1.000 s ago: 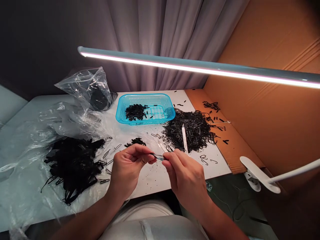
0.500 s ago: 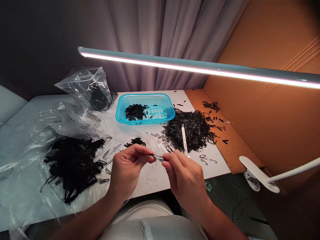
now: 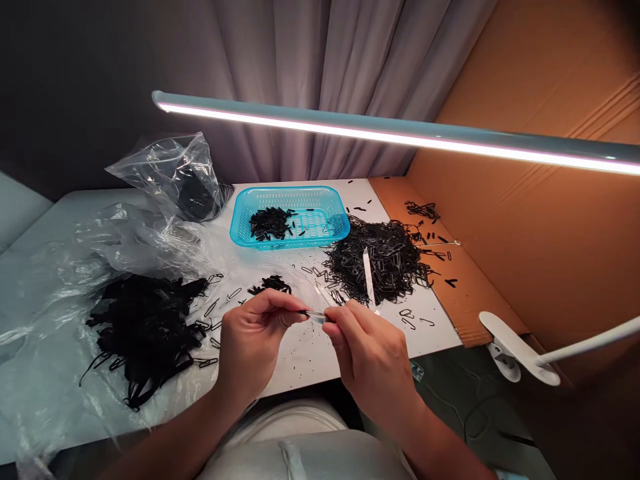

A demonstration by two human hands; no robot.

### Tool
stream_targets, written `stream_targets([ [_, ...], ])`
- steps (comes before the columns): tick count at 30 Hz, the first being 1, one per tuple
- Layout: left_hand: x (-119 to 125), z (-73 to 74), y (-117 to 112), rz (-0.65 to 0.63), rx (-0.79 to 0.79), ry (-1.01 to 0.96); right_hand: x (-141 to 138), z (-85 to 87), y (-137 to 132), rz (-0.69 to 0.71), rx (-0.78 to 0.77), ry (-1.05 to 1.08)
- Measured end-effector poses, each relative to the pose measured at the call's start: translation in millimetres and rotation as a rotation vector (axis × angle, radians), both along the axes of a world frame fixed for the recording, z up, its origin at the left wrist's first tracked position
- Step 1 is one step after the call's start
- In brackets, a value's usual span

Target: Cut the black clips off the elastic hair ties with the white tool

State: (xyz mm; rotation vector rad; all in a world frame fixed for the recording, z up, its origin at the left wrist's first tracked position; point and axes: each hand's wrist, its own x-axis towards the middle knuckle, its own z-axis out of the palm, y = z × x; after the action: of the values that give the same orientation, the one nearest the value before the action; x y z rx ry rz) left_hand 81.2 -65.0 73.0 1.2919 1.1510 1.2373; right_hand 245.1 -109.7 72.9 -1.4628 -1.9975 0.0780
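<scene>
My left hand [image 3: 253, 337] pinches a small black piece [image 3: 303, 312] between thumb and fingertips; most of it is hidden. In my right hand [image 3: 373, 357] is a small pointed metal blade [image 3: 317, 317], its tip reaching to the black piece. Just beyond my left fingers lies a small heap of short black pieces [image 3: 274, 283]. A large pile of black wire-like loops [image 3: 385, 257] spreads past my right hand, with a pale flat strip [image 3: 369, 277] lying on it. To the left, a tangle of black pieces [image 3: 145, 327] rests on clear plastic sheeting [image 3: 55, 340].
At the back stands a blue perforated basket [image 3: 325, 233] with more short black pieces inside. A clear bag [image 3: 175, 170] with dark contents is at its left. A lit tube lamp [image 3: 350, 130] crosses above the table; its white clamp [image 3: 517, 347] sits by the cardboard [image 3: 450, 300].
My left hand has shifted very slightly left, so a little more of the blade shows between my hands. The right hand keeps its grip, nearly still.
</scene>
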Motion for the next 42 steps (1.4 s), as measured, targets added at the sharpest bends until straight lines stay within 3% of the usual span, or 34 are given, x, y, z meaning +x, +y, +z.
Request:
stream_targets([
  [18,-4.7,-2.3,1.6,-0.083,-0.137,-0.066,2.7,-3.5,3.0,0.047,0.024,-0.049],
  [31,-2.4,-1.1,-2.6,-0.079,-0.117,-0.112,-5.1,-0.9,-0.1,0.032,0.021,-0.005],
  [42,-4.8,0.9,-6.0,-0.007,-0.018,0.047,-5.0,-3.2,2.3,0.044,0.015,-0.011],
])
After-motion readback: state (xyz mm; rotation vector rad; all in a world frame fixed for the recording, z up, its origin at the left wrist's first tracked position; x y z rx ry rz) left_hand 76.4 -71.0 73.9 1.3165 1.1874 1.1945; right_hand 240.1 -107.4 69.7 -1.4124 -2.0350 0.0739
